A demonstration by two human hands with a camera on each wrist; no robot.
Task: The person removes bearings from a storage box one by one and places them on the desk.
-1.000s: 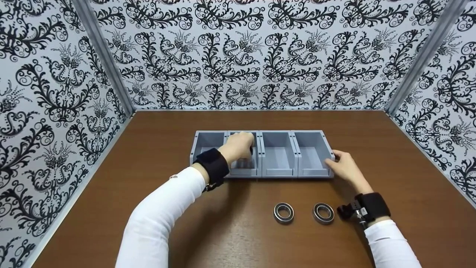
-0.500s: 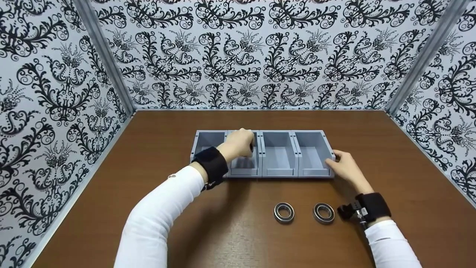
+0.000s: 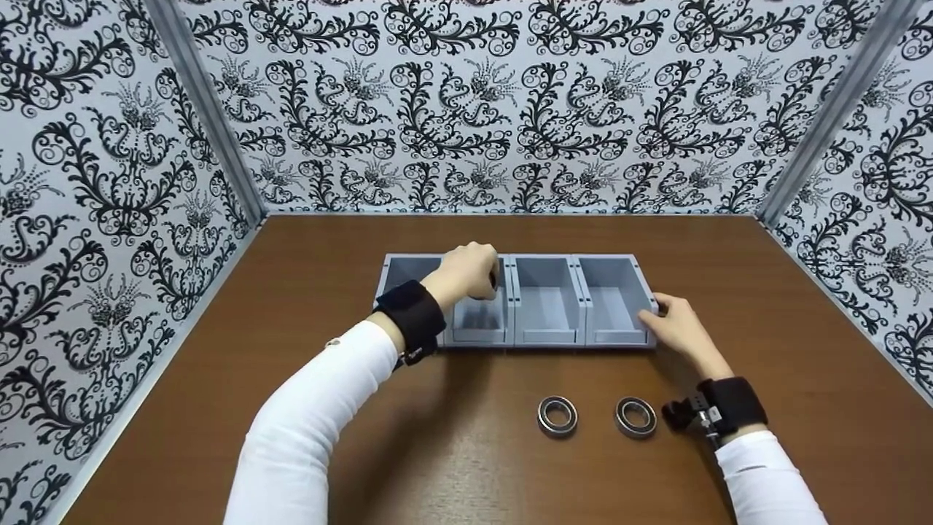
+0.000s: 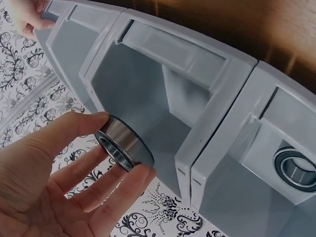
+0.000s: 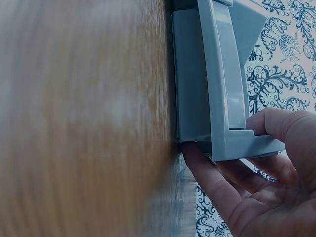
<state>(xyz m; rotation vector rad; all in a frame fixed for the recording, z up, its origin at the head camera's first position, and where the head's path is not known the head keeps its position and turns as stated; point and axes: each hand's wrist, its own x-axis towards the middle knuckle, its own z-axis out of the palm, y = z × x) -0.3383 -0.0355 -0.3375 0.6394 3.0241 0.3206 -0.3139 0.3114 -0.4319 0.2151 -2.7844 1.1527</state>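
My left hand (image 3: 466, 273) is over the second bin from the left in a row of grey bins (image 3: 548, 337). In the left wrist view, its thumb and fingertips pinch a ball bearing (image 4: 123, 140) by the rim, above that bin's opening. Another bearing (image 4: 296, 168) lies inside the leftmost bin; my left forearm partly covers that bin in the head view. At the row's right end, my right hand (image 3: 678, 328) grips the side wall of the rightmost bin (image 5: 247, 145), thumb at the top edge and fingers along the outside.
Two more bearings, one nearer the middle (image 3: 557, 417) and one farther right (image 3: 635, 418), lie flat on the brown table (image 3: 466, 467) in front of the bins. Patterned wall panels (image 3: 466, 109) enclose the table at the back and sides.
My left hand has risen slightly and moved a little away from me over the second bin. The right hand, the bins and the table's bearings stay in place.
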